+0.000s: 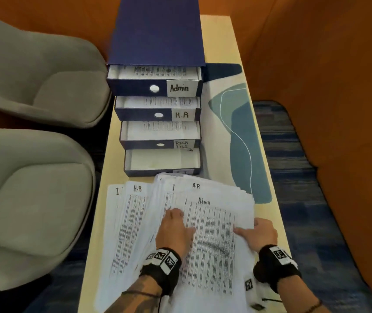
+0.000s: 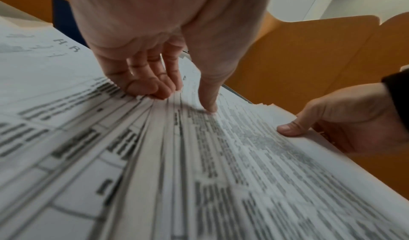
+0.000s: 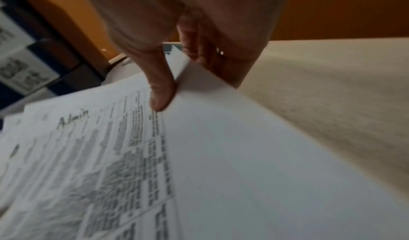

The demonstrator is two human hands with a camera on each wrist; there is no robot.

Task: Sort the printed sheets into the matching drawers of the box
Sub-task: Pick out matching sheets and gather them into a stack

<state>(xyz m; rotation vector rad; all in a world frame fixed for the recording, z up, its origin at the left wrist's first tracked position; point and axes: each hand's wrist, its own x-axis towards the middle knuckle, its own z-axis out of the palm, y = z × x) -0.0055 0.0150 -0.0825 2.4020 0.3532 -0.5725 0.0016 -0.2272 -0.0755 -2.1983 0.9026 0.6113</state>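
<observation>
The printed sheets (image 1: 180,233) lie fanned in a loose pile on the table (image 1: 243,71), just in front of the blue drawer box (image 1: 158,30), whose four drawers stand pulled out in steps. The likeliest slip is that several pages come up together: the sheet headed "Admin" (image 1: 210,233) sits on top of a thick, uneven stack, and a pinch at its edge could catch the page beneath and misfile it. The fan could also slide off the table's near edge. The left hand (image 1: 176,231) presses flat on the pile, fingers (image 2: 155,86) mostly straight. The right hand (image 1: 259,233) pinches the Admin sheet's right edge, thumb on top.
</observation>
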